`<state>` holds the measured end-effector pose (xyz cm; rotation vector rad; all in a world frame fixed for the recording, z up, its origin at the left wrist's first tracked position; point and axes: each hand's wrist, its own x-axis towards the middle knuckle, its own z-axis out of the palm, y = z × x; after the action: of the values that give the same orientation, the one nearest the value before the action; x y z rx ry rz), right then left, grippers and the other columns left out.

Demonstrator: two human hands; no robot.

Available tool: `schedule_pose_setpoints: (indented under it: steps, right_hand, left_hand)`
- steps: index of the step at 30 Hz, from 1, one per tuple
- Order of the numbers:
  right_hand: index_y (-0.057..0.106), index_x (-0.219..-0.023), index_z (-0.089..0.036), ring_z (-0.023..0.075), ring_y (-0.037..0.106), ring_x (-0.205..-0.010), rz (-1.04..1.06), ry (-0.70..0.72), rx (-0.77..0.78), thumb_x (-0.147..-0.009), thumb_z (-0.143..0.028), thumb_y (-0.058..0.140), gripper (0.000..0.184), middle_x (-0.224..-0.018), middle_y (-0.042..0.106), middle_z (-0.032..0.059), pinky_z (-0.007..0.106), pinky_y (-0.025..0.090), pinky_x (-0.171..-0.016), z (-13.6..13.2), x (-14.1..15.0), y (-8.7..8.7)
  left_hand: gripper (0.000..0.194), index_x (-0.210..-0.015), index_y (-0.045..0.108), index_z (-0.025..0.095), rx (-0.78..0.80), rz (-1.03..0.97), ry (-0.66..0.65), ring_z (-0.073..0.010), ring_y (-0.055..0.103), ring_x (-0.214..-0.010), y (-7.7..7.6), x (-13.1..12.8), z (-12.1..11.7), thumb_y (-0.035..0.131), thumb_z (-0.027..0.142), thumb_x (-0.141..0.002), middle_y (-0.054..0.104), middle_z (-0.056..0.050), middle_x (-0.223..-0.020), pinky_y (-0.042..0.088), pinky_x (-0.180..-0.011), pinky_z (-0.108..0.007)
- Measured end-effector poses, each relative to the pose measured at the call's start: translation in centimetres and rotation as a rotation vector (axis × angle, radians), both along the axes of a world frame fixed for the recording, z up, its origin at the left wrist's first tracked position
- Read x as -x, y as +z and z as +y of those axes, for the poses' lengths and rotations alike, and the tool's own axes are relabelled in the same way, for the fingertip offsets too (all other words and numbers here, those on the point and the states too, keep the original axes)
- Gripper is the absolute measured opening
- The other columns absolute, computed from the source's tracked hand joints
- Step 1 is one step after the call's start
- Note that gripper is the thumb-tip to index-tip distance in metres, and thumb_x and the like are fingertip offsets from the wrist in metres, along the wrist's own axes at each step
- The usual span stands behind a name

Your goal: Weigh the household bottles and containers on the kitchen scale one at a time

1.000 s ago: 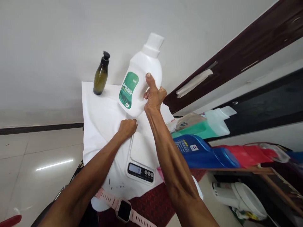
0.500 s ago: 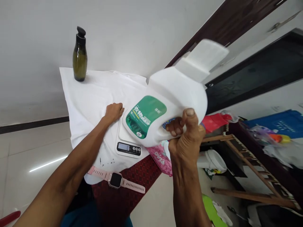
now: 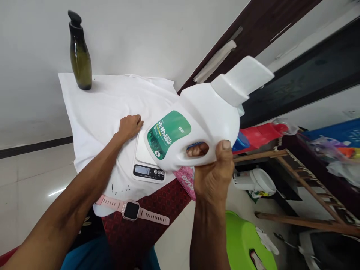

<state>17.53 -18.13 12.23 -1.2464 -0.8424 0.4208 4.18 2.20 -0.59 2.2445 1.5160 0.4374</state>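
1. The white laundry-liquid jug (image 3: 204, 114) leans well over, its white cap (image 3: 249, 75) up to the right, its base over the digital kitchen scale (image 3: 142, 154). Contact is hard to tell; the display (image 3: 142, 170) seems to read 4.
2. The right hand (image 3: 212, 178) is wrapped round the jug's handle, some fingers through the opening; a firm wrist helps control the tilt.
3. For a steady load, the base is best levelled and centred on the platform, with the display left uncovered.
4. The left hand (image 3: 129, 126) is curled by the scale's far-left corner; what its fingers hold, if anything, is hidden. Light contact disturbs the scale least.
5. Wrinkles in the white cloth (image 3: 107, 108) could rock the scale. The pink-strapped smartwatch (image 3: 131, 210) lies nearer the body; the olive bottle (image 3: 80, 62) stands well apart.
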Motion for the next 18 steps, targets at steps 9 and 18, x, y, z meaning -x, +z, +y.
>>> schedule_pose_setpoints:
  steps: [9,18]
  right_hand:
    - [0.075,-0.079,-0.030,0.0208,0.072,-0.070,-0.017,-0.141,0.035,-0.080,-0.077,0.073,0.048,-0.078,0.073,-0.0004,0.037,0.061,-0.063,-2.0,-3.2,0.2]
    - [0.072,-0.082,-0.029,0.0210,0.067,-0.066,-0.026,-0.079,0.044,-0.083,-0.076,0.073,0.047,-0.075,0.068,-0.0010,0.040,0.063,-0.065,-1.0,-1.9,-0.1]
  left_hand:
    - [0.035,-0.116,0.075,0.020,0.028,-0.022,-0.013,-0.0318,0.069,-0.109,0.2,0.0,-0.2,0.046,0.037,-0.105,0.078,-0.013,-0.114,0.047,-0.091,-0.040]
    - [0.033,-0.114,0.074,0.019,0.033,-0.050,-0.028,-0.0316,0.068,-0.109,0.2,0.1,-0.3,0.047,0.034,-0.105,0.078,-0.012,-0.112,0.046,-0.091,-0.040]
